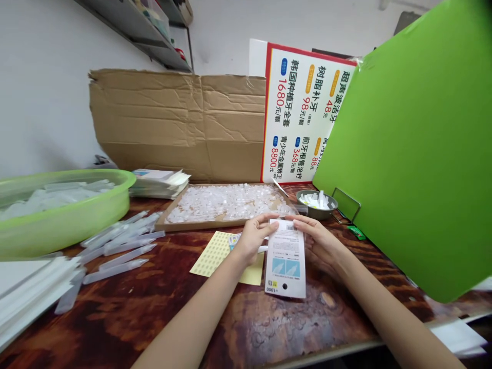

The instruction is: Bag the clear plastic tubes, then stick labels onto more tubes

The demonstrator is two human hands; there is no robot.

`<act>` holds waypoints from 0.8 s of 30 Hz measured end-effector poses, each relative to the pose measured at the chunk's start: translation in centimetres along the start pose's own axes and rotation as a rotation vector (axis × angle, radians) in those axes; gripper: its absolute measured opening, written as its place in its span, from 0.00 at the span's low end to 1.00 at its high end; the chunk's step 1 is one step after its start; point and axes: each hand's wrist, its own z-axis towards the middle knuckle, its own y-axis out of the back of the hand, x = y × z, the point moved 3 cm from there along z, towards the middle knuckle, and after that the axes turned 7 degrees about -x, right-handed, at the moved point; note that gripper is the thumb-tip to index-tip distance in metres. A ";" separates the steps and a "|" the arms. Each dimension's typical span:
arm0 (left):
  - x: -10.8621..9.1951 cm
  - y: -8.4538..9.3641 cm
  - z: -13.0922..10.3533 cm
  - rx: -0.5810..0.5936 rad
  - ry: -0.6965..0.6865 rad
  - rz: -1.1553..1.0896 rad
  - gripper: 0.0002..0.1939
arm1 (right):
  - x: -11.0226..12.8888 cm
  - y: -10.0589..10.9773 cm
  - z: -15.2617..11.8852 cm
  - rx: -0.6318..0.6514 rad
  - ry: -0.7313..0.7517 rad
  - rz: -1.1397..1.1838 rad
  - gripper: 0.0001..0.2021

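Both hands hold a white printed packaging card (285, 256) above the table, its hole end pointing toward me. My left hand (254, 237) pinches the card's far left edge, thumb on top. My right hand (315, 240) is closed on the far right corner, its lower fingers partly hidden behind the card. Something clear, like plastic film, shows around the card's edges; I cannot tell its exact shape. A yellow sheet of small stickers (213, 254) lies under my left wrist, with a small blue-and-white printed piece (233, 240) on it, partly covered by my left hand.
A shallow cardboard tray (200, 225) of clear plastic pieces stands behind. Left are loose translucent tubes (115, 270), a green basin (125, 197) of tubes and card stacks (34, 297). A grey bowl (323, 214) of white pieces and a green panel (415, 154) stand right.
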 end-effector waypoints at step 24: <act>-1.0 -0.2 -0.3 0.098 -0.155 -0.013 0.04 | 2.4 0.7 -0.7 -0.067 0.327 -0.151 0.02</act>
